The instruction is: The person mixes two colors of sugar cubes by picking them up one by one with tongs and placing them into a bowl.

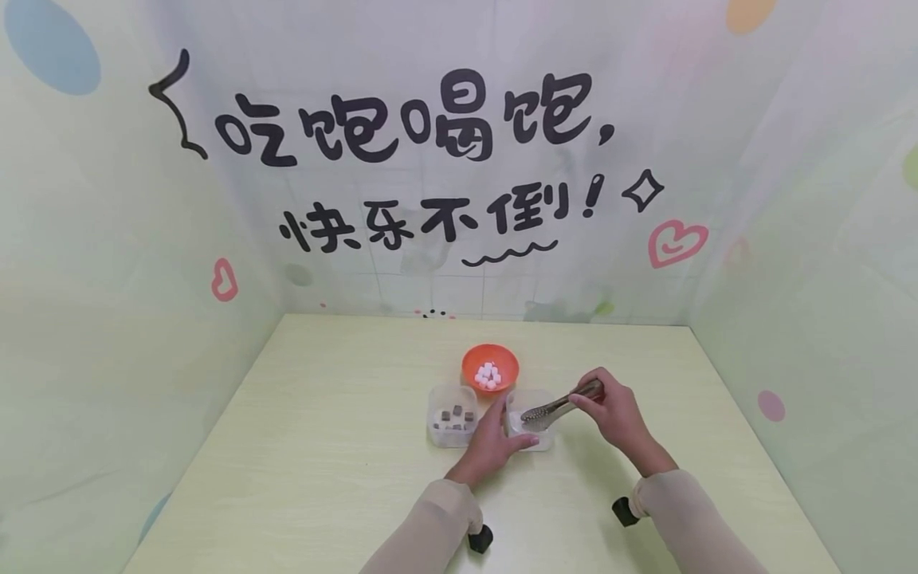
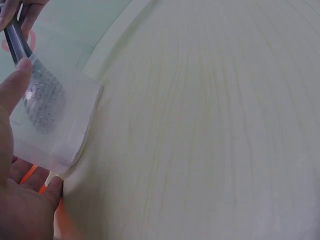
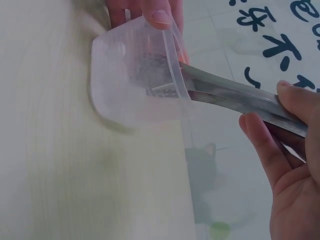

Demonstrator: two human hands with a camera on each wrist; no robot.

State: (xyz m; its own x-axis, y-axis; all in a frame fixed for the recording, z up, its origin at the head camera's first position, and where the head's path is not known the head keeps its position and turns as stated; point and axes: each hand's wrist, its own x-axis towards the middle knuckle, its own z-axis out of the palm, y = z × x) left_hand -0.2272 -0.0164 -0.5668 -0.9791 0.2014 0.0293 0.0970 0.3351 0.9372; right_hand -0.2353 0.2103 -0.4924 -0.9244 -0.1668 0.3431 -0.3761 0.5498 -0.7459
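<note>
My left hand (image 1: 491,443) grips a clear plastic container (image 1: 541,442), its thumb at the near side and its fingers round the left side. In the right wrist view, that thumb rests by the rim of the container (image 3: 110,82). With my right hand (image 1: 617,413) I hold metal tongs (image 3: 227,87), pinched along the handles. Their perforated tips (image 2: 44,97) reach down inside the container. What lies between the tips is hard to make out. A second clear container (image 1: 435,434) with several dark cubes (image 1: 457,410) stands just left of my left hand.
Behind the containers stands an orange bowl (image 1: 472,359) with several white cubes (image 1: 488,375) in it. All of these stand on a pale wood-grain table (image 1: 323,446). A printed curtain (image 1: 344,279) encloses the table at the back and on both sides.
</note>
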